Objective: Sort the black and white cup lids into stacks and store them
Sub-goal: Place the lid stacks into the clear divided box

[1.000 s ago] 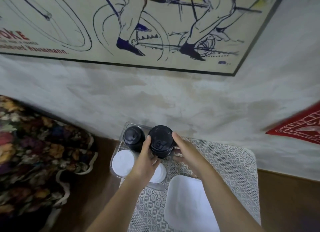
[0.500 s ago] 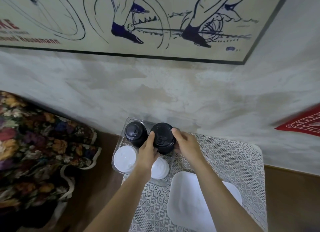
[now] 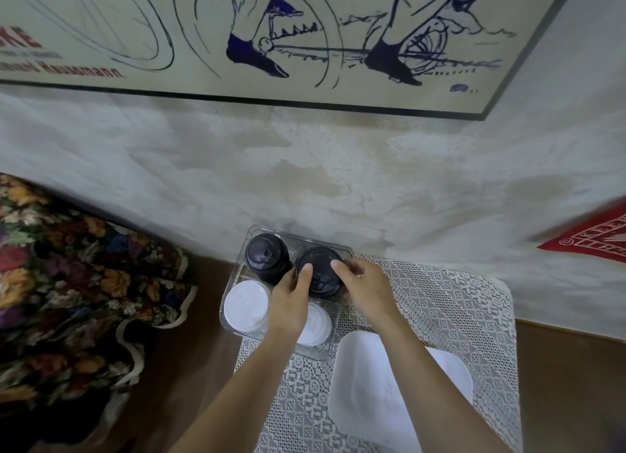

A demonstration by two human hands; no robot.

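- Clear four-compartment organizer (image 3: 237, 320) sits at the far-left corner of the lace-covered table (image 3: 457, 317), close to the wall. Its left side reaches past the cloth's left edge.
- Far-right compartment: black lid stack (image 3: 320, 283), upright, between the two hands.
- Left hand (image 3: 291, 303): comes in from the near side and grips the stack's left flank. Thumb lies flat on the top lid; the other fingers are tucked down beside the stack, mostly hidden.
- Right hand (image 3: 366, 283): curled round the stack's right flank, with one fingertip on the top lid near its right rim. The remaining fingers wrap toward the far-right wall of the compartment.
- Both hands touch the same stack. Cannot tell whether its base rests on the compartment floor.
- Far-left compartment: second black lid stack (image 3: 267, 261), upright, just beside the held one. No hand on it.
- Near-left compartment: white lid stack (image 3: 246, 307), just left of the left wrist, not touched.
- Near-right compartment: second white lid stack (image 3: 318, 324), partly covered from view by the left hand and wrist.
- White tray (image 3: 399, 401) lies on the cloth toward the near edge, under the right forearm, just beside the organizer's near-right corner.
- Floral fabric (image 3: 78, 283) lies off to the left, and a framed cycling poster (image 3: 305, 29) hangs on the wall above.
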